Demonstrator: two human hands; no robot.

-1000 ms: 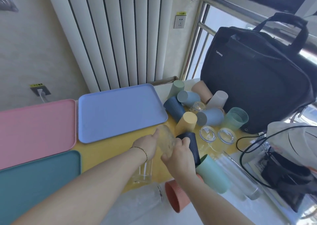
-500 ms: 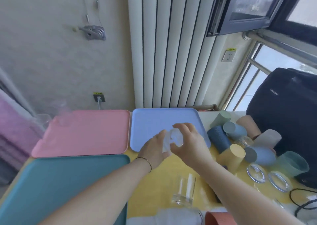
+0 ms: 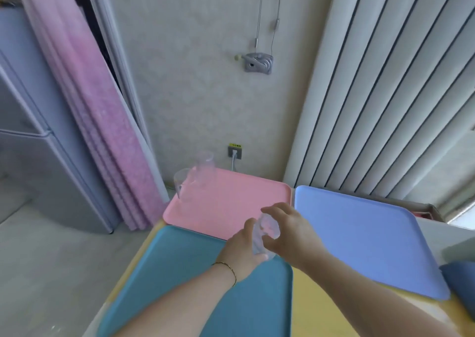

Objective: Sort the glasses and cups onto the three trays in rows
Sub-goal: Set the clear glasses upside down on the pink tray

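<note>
Both my hands hold one clear glass (image 3: 264,234) above the near edge of the pink tray (image 3: 231,203). My left hand (image 3: 241,252) grips it from below and the left; my right hand (image 3: 288,231) curls round it from the right. Two clear glasses (image 3: 183,186) (image 3: 205,169) stand at the pink tray's far left corner. The teal tray (image 3: 180,285) lies nearest me on the left and the blue tray (image 3: 359,234) on the right; both are bare. A dark blue ribbed cup (image 3: 460,277) shows at the right edge.
The trays lie on a yellow table (image 3: 321,306). Behind it are a wall with a power socket (image 3: 234,152), a white radiator (image 3: 385,105) and a pink curtain (image 3: 102,131) on the left. A grey fridge (image 3: 38,156) stands at far left.
My view has swung left, away from the pile of cups. Both hands have carried the clear glass from over the blue tray to the pink tray's near edge.
</note>
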